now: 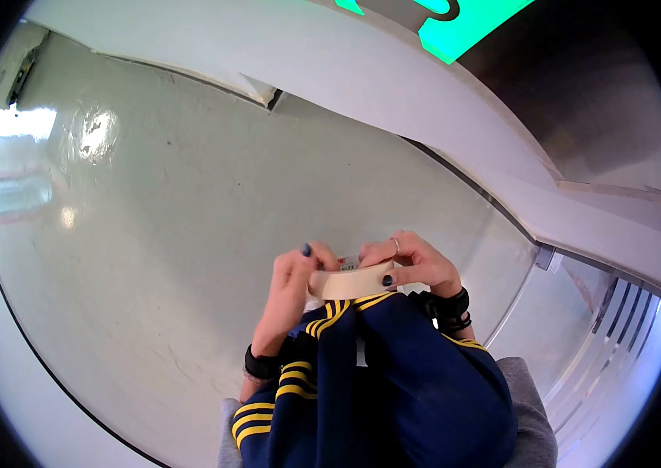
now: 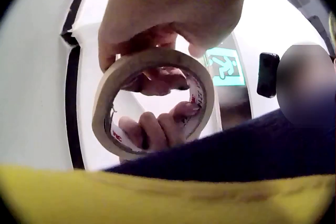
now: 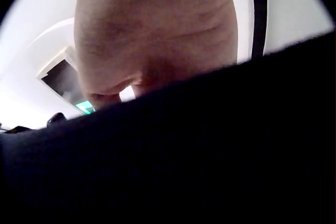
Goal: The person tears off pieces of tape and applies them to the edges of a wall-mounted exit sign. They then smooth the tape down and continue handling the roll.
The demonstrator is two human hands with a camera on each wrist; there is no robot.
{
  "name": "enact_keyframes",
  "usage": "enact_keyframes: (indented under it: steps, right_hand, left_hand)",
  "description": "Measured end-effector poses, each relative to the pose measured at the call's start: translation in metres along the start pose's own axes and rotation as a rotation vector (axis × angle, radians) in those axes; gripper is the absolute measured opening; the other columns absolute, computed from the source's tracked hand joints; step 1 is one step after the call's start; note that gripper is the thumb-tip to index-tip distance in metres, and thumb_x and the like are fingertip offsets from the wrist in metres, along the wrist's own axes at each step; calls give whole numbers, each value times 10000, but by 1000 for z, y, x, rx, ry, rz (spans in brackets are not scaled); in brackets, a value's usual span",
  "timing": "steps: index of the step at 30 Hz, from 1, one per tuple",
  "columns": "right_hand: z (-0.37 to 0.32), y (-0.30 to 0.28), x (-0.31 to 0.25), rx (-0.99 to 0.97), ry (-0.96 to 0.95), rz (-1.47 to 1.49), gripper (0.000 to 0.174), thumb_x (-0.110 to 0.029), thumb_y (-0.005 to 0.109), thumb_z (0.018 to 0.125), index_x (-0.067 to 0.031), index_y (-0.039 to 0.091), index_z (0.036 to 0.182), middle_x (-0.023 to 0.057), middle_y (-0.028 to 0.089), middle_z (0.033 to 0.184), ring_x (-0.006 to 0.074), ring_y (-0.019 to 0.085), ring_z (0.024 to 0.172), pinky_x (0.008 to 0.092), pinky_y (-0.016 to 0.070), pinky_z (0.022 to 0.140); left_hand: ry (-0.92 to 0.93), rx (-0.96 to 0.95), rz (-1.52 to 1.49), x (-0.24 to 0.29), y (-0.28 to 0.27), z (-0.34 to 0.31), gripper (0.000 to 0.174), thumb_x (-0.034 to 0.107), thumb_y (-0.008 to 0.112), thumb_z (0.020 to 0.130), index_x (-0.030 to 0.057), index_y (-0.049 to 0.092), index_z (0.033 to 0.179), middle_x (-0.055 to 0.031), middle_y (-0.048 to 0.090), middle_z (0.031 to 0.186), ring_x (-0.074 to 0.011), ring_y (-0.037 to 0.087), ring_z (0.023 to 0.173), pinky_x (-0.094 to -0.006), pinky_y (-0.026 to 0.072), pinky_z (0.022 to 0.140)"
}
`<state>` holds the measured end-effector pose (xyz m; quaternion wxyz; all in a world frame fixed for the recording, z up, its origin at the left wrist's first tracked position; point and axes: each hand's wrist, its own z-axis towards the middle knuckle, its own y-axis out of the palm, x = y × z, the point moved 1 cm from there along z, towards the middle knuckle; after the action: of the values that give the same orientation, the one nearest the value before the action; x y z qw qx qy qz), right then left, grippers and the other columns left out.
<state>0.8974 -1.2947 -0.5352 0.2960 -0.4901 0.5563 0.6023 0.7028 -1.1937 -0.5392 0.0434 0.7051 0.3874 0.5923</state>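
Note:
A roll of cream-coloured tape [image 1: 358, 282] is held between both hands in front of the person's body. The left hand [image 1: 295, 282] grips its left side, thumb up; the right hand [image 1: 416, 264] grips its right side, with a ring on one finger. In the left wrist view the roll [image 2: 101, 109] shows its open core with printed lettering, and fingers of both hands curl into it, the left hand [image 2: 173, 8] from above. Dark cloth hides the right hand's [image 3: 152, 35] fingers in the right wrist view.
Dark blue cloth with yellow stripes [image 1: 432, 366] covers the person's front below the hands. Grey floor [image 1: 190, 179] stretches ahead, bounded by a white wall [image 1: 330, 101]. A green sign [image 2: 226, 66] with a running figure shows in the left wrist view.

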Motion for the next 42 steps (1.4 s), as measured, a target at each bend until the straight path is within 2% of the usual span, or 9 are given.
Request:
enact_keyframes:
  steps: [6, 10, 19, 21, 27, 33, 35, 38, 42]
  right_hand:
    - [-1, -4, 3, 118, -72, -201, 333, -245, 623, 840, -29, 642, 1092, 120, 660, 867, 212, 598, 775, 311, 445, 759]
    - [4, 2, -1, 190, -23, -319, 300, -191, 639, 816, -37, 655, 1074, 125, 671, 868, 238, 592, 775, 327, 445, 771]
    - [9, 7, 5, 292, -42, -499, 315, -180, 643, 815, -35, 641, 1096, 134, 675, 848, 253, 591, 797, 410, 385, 959]
    - [11, 10, 7, 335, -71, -494, 325, -182, 646, 816, -34, 636, 1104, 132, 676, 836, 257, 594, 799, 420, 366, 990]
    - [25, 25, 9, 344, -102, -431, 328, -190, 640, 830, -27, 624, 1114, 134, 678, 889, 267, 620, 799, 413, 367, 968]
    - [32, 34, 4, 400, -109, -509, 323, -178, 645, 820, -20, 626, 1101, 139, 672, 952, 272, 623, 774, 386, 377, 951]
    - [28, 23, 14, 482, -26, -687, 330, -118, 664, 796, -20, 623, 1108, 97, 670, 854, 240, 552, 787, 338, 416, 824]
    - [15, 21, 9, 561, -26, -397, 328, -173, 677, 786, -22, 639, 1074, 138, 656, 877, 292, 594, 773, 384, 393, 910]
    - [14, 16, -6, 480, -139, -570, 321, -163, 678, 775, -19, 648, 1060, 141, 647, 843, 303, 574, 774, 387, 395, 902]
  left_hand:
    - [179, 160, 370, 26, 4, 5, 129, 21, 657, 806, -23, 632, 925, -93, 657, 955, -201, 595, 961, -317, 426, 903]
    - [63, 318, 115, 15, 1, 9, 127, 11, 642, 816, -22, 643, 939, -112, 652, 998, -219, 595, 982, -322, 426, 909]
    - [350, 528, 529, 3, 6, 19, 48, -11, 624, 808, 4, 634, 852, -102, 632, 924, -235, 596, 954, -351, 421, 902]
    - [650, 651, 1105, 5, 7, 20, 39, 11, 640, 789, 39, 624, 812, -61, 624, 883, -217, 596, 887, -381, 405, 911]
    - [906, 792, 1632, 13, 1, 16, 59, 71, 659, 786, 95, 616, 817, -3, 590, 794, -179, 583, 836, -406, 393, 906]
    - [891, 890, 1132, 26, 11, -2, 72, 123, 598, 862, 79, 584, 807, -35, 580, 780, -226, 538, 749, -385, 420, 817]
    - [829, 887, 986, 36, 13, -6, 140, 167, 577, 886, 56, 559, 803, -75, 584, 836, -256, 512, 760, -363, 418, 762]
    - [638, 680, 890, 51, 1, 0, 210, 217, 627, 843, 28, 534, 844, -106, 559, 892, -277, 501, 802, -352, 410, 739]
    - [439, 405, 1110, 35, -3, 11, 341, 263, 681, 757, 19, 497, 909, -105, 498, 885, -265, 477, 812, -341, 393, 716]
